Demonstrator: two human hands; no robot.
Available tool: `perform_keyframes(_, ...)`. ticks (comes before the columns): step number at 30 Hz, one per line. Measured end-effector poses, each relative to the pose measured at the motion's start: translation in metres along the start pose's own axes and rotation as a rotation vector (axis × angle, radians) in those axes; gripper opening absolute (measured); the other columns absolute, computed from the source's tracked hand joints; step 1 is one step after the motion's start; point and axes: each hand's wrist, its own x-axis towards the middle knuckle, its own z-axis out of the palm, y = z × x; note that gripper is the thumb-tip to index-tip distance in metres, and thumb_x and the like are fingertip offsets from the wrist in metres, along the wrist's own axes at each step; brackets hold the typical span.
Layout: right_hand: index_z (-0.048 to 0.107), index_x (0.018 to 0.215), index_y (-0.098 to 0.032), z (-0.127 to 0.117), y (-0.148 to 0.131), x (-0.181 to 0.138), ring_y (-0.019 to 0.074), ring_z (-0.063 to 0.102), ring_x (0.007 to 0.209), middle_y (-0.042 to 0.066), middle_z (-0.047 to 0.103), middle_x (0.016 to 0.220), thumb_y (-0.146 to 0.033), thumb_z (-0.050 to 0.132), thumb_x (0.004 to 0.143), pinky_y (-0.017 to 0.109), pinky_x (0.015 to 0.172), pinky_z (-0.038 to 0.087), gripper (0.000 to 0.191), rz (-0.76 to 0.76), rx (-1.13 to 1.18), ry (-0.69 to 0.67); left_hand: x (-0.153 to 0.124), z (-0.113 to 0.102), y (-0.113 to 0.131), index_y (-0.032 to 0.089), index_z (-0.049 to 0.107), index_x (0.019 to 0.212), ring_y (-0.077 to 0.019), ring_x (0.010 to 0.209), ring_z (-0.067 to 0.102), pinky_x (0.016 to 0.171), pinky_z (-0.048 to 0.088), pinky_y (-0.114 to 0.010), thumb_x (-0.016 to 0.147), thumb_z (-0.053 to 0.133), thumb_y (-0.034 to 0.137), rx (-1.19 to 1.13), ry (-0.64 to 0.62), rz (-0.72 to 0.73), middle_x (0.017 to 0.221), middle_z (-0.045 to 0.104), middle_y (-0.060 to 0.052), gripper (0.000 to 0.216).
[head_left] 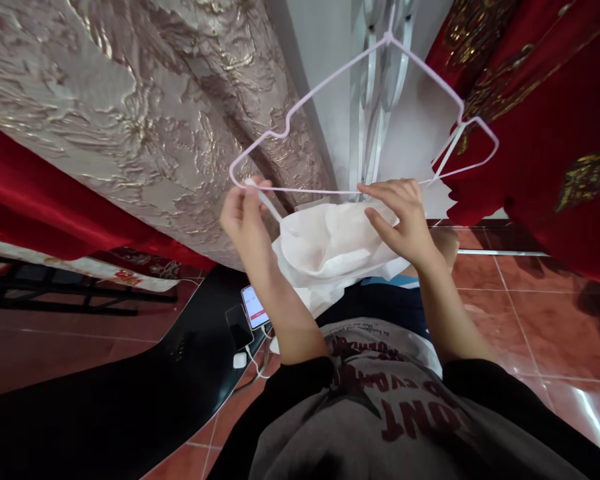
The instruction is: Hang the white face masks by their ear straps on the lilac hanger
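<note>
A thin lilac wire hanger (330, 80) hangs in front of me, its hook near the top. Below its bottom bar droops a white garment (330, 250) with narrow straps. My left hand (247, 223) is closed in a pinch on one white strap (267, 200) at the hanger's left corner. My right hand (403, 217) has its fingers closed on the top edge of the white fabric just under the hanger's bar. The other strap (447, 157) loops over the hanger's right end.
A beige-and-gold brocade cloth (130, 113) hangs at the left over red fabric (40, 207). Red embroidered garments (555, 133) hang at the right. A black surface (130, 393) holds two phones (247, 313) with a white charger cable. Red floor tiles (530, 320) lie below.
</note>
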Motion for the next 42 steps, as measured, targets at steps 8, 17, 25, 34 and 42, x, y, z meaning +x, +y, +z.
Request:
perform_keyframes(8, 0.062, 0.139, -0.038, 0.0, -0.002, -0.006, 0.0289, 0.062, 0.134, 0.004, 0.067, 0.141, -0.038, 0.062, 0.1, 0.059, 0.119, 0.043, 0.04, 0.011, 0.038, 0.123, -0.027, 0.032, -0.006, 0.022, 0.07, 0.092, -0.0187, 0.081, 0.076, 0.084, 0.062, -0.034, 0.101, 0.068, 0.053, -0.168, -0.175, 0.0, 0.089, 0.077, -0.004, 0.032)
perform_keyframes(17, 0.078, 0.089, -0.02, -0.058, 0.036, 0.015, 0.0098, 0.05, 0.056, 0.005, 0.071, 0.078, -0.015, 0.074, 0.077, 0.032, 0.055, 0.042, 0.014, 0.576, 0.471, 0.367, -0.025, 0.033, -0.011, 0.026, 0.063, 0.087, -0.0148, 0.065, 0.064, 0.073, 0.056, -0.033, 0.107, 0.058, 0.043, -0.08, -0.171, 0.017, 0.088, 0.075, -0.002, 0.027)
perform_keyframes(25, 0.08, 0.095, -0.018, -0.065, 0.024, 0.045, 0.0154, 0.067, 0.077, 0.005, 0.075, 0.086, -0.013, 0.081, 0.082, 0.037, 0.075, 0.054, 0.014, 0.24, 0.392, 0.506, -0.021, 0.033, -0.018, 0.025, 0.063, 0.087, -0.0138, 0.059, 0.056, 0.065, 0.05, -0.032, 0.103, 0.064, 0.046, -0.138, -0.211, 0.039, 0.084, 0.074, -0.002, 0.027)
perform_keyframes(34, 0.085, 0.089, -0.035, -0.093, 0.074, 0.026, 0.0093, 0.074, 0.084, -0.008, 0.079, 0.094, -0.018, 0.06, 0.095, 0.035, 0.084, 0.055, 0.031, 0.334, 0.727, 0.888, -0.024, 0.033, -0.014, 0.026, 0.062, 0.084, -0.0144, 0.061, 0.056, 0.067, 0.05, -0.032, 0.107, 0.058, 0.04, -0.06, -0.193, 0.038, 0.084, 0.076, -0.002, 0.028)
perform_keyframes(42, 0.078, 0.099, -0.025, -0.034, 0.013, 0.011, 0.0213, 0.077, 0.085, 0.004, 0.076, 0.094, -0.021, 0.069, 0.09, 0.042, 0.079, 0.063, 0.013, 0.097, 0.393, 0.626, -0.03, 0.039, -0.017, 0.025, 0.063, 0.086, -0.014, 0.06, 0.055, 0.065, 0.05, -0.031, 0.106, 0.06, 0.036, -0.123, -0.2, -0.016, 0.084, 0.077, -0.003, 0.024)
